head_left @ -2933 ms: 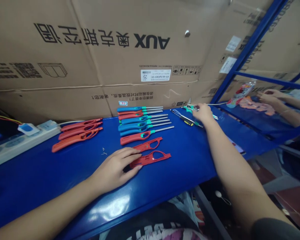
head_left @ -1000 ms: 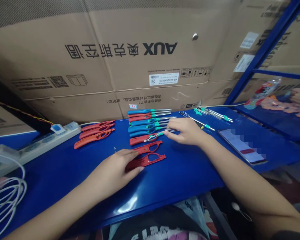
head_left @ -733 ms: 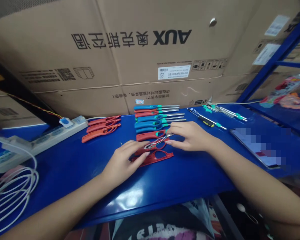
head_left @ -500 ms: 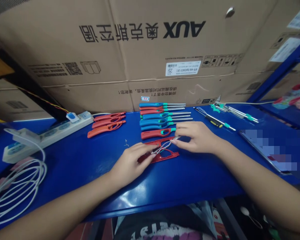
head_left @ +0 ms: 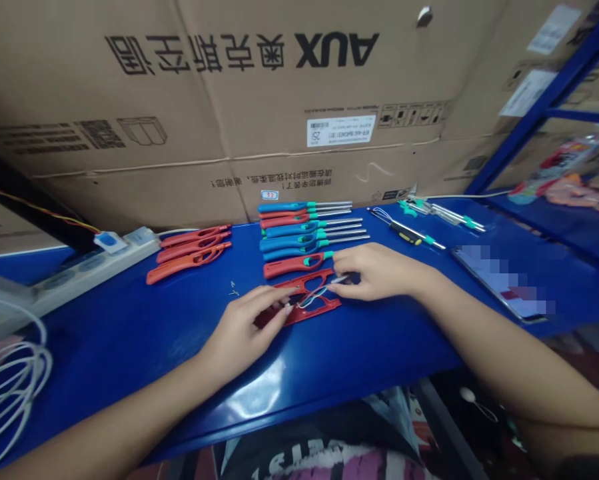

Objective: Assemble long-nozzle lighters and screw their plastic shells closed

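Note:
Two red handle shells [head_left: 324, 305] lie on the blue table, partly under my hands. Thin coloured wires [head_left: 313, 295] run between my hands above the shells. My left hand [head_left: 252, 320] pinches the wires' left end, where a small part is mostly hidden by the fingers. A metal tube [head_left: 340, 279] is pinched between the thumb and fingers of my right hand [head_left: 369, 272]. Just behind, a red lighter [head_left: 284, 268] with a green collar lies below a stack of blue lighters [head_left: 289, 245] and red ones with metal tubes.
Red handle shells [head_left: 186, 260] and a white power strip [head_left: 104, 260] are at the left, with a coiled white cable [head_left: 14, 380]. A screwdriver [head_left: 406, 233], green-ended metal tubes [head_left: 454, 217] and a phone [head_left: 499, 283] lie right. Cardboard [head_left: 259, 133] stands behind.
The view has shifted, so the table's items appear further left. My hands remain over the red shells; the wires between them now curve differently and sit lower against the shells.

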A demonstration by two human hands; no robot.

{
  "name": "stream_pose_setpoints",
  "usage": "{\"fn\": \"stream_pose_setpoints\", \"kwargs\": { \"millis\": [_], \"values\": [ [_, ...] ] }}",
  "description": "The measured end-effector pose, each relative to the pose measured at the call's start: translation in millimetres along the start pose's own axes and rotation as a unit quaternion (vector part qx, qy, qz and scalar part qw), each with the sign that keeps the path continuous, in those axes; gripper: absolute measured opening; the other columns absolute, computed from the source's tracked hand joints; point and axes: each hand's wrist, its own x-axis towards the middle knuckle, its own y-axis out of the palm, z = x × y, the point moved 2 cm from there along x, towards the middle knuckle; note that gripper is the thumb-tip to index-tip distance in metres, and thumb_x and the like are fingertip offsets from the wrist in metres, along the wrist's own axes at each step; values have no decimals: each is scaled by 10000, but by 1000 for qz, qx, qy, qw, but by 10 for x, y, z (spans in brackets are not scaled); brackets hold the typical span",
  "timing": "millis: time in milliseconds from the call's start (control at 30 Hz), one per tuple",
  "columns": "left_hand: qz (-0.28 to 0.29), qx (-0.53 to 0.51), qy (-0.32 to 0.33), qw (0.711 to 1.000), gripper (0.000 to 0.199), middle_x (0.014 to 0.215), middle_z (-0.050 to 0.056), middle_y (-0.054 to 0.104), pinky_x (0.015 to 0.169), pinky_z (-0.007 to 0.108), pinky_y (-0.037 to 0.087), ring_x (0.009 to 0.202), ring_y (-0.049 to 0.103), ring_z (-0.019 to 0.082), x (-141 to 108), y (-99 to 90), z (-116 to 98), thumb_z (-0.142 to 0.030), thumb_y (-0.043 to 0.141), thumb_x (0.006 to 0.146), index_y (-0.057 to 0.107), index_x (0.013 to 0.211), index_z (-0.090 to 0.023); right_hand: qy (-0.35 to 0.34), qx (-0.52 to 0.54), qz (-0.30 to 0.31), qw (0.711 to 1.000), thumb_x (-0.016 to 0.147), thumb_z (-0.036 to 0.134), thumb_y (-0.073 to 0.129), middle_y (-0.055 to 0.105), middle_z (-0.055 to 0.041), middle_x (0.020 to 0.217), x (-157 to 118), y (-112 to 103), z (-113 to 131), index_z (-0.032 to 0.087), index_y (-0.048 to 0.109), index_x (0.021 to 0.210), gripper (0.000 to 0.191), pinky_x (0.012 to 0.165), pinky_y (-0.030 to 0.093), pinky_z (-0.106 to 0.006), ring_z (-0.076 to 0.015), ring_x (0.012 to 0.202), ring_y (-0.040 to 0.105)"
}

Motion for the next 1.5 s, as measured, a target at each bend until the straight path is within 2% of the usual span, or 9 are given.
{"fn": "stream_pose_setpoints", "kwargs": {
  "millis": [100, 267, 367, 467, 633, 833, 933, 1233, 1500],
  "values": [
    [7, 14, 23, 1000, 252, 1027, 48, 735, 830, 244, 564, 910, 704, 157, 23, -13, 20, -209, 602, 974, 725, 1193, -216, 21, 18, 48, 998, 945, 400, 583, 592, -9, 697, -2, 5, 0, 160, 602, 697, 345, 575, 294, -259, -116, 634, 496],
    [20, 18, 38, 999, 233, 1068, 57, 723, 824, 235, 561, 936, 706, 158, 30, 1, 33, -228, 585, 987, 732, 1167, -205, 5, 50, 65, 997, 971, 434, 575, 537, 22, 623, -9, 26, 5, 162, 571, 669, 406, 564, 271, -256, -92, 580, 448],
    [14, 26, 45, 999, 231, 1039, 46, 722, 810, 231, 557, 920, 702, 153, 31, -3, 22, -234, 592, 986, 734, 1166, -208, -9, 101, 64, 993, 989, 415, 570, 615, 22, 693, -11, 31, 9, 170, 668, 855, 296, 580, 310, -243, -95, 607, 505],
    [7, 34, 40, 999, 222, 1021, 46, 724, 799, 232, 555, 906, 702, 155, 38, -15, 18, -240, 594, 984, 744, 1143, -201, -32, 159, 69, 984, 1011, 347, 543, 714, -7, 875, -8, 41, 22, 188, 691, 1066, 224, 660, 394, -243, -114, 717, 603],
    [-3, 36, 31, 999, 200, 1009, 59, 727, 793, 261, 554, 899, 698, 169, 42, -19, 37, -251, 609, 978, 754, 1102, -191, -36, 218, 70, 973, 1013, 289, 534, 734, -33, 1041, -2, 68, 29, 191, 673, 1121, 201, 779, 457, -263, -139, 873, 651],
    [-7, 41, 45, 998, 180, 988, 48, 733, 824, 277, 537, 904, 684, 165, 26, -18, 53, -213, 629, 968, 745, 1104, -195, -3, 211, 65, 975, 997, 313, 558, 691, -6, 894, -5, 92, -4, 189, 647, 1073, 171, 667, 424, -243, -121, 737, 593],
    [2, 47, 44, 998, 177, 991, 47, 738, 827, 296, 532, 910, 679, 174, 16, -20, 49, -214, 625, 972, 739, 1107, -202, 7, 219, 61, 974, 990, 312, 566, 683, -16, 902, -11, 94, -9, 184, 633, 1064, 163, 655, 418, -242, -128, 753, 590],
    [3, 59, 49, 997, 156, 987, 57, 731, 828, 343, 507, 891, 661, 186, 36, -30, 38, -232, 627, 976, 742, 1073, -191, -41, 243, 25, 969, 965, 222, 581, 637, -44, 1013, -14, 64, 16, 179, 600, 1003, 60, 803, 461, -276, -147, 906, 571],
    [26, 66, 45, 996, 178, 1011, 67, 731, 837, 370, 498, 928, 644, 206, 29, -16, 68, -228, 606, 986, 731, 1110, -202, -3, 223, 101, 970, 915, 156, 567, 617, -58, 1060, -63, 28, 1, 178, 603, 1095, 184, 845, 483, -313, -161, 930, 562]
  ]
}}
